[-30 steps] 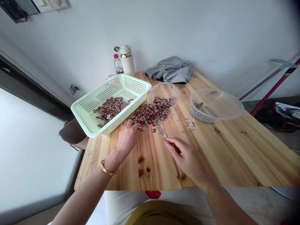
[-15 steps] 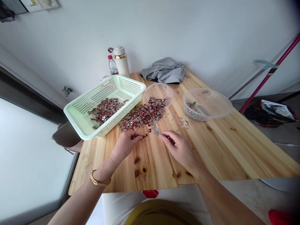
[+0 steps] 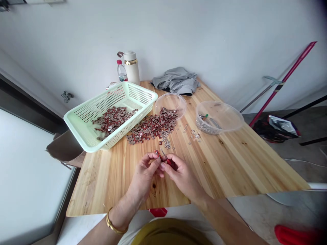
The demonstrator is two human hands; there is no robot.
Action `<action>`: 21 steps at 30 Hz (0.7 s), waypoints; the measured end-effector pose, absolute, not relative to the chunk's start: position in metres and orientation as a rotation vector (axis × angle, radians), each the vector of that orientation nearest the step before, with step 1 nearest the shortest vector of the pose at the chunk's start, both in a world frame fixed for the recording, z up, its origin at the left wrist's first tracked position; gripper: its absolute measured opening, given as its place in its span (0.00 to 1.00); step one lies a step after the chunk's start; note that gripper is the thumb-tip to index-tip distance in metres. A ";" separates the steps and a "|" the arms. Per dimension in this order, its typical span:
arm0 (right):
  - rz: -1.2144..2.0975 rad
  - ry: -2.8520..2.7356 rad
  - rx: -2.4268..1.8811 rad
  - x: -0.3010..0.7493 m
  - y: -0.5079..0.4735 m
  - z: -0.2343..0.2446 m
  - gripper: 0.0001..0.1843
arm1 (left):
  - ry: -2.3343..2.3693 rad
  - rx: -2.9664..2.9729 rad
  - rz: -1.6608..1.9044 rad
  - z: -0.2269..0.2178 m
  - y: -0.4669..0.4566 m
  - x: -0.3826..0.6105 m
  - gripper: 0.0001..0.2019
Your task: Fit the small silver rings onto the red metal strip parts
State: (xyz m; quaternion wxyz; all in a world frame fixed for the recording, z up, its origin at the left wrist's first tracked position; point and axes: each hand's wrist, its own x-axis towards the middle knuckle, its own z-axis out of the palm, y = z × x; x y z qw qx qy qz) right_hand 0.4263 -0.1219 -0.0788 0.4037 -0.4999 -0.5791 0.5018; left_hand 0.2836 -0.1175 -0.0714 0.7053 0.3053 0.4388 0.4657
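Note:
Close together above the front of the table, my two hands meet at a small red-brown strip (image 3: 157, 154) with metal bits on it. My left hand (image 3: 145, 172) pinches this strip between thumb and fingers. Closed round a thin pointed metal tool with a red handle (image 3: 169, 161), my right hand (image 3: 182, 175) keeps the tip beside the strip. The tool's exact kind is hard to make out, as the fingers cover much of it. Just beyond lie a heap of similar red-brown strips (image 3: 150, 127) and small silvery round pieces (image 3: 167, 144).
A pale green basket (image 3: 76, 117) with more strips stands at left. Behind the heap lies a clear round tub (image 3: 178, 102); a larger clear tub (image 3: 230, 115) with metal pieces stands right. A bottle (image 3: 122, 72), flask (image 3: 132, 69) and grey cloth (image 3: 176, 80) are at the back.
Both hands have drawn nearer to me and come together. The tool tip has moved from the loose silvery pieces to the strip in my left hand. The view has shifted slightly.

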 end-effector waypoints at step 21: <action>0.246 -2.182 -1.520 0.490 -0.062 -0.083 0.09 | 1.657 2.064 0.775 -0.091 -0.109 0.247 0.05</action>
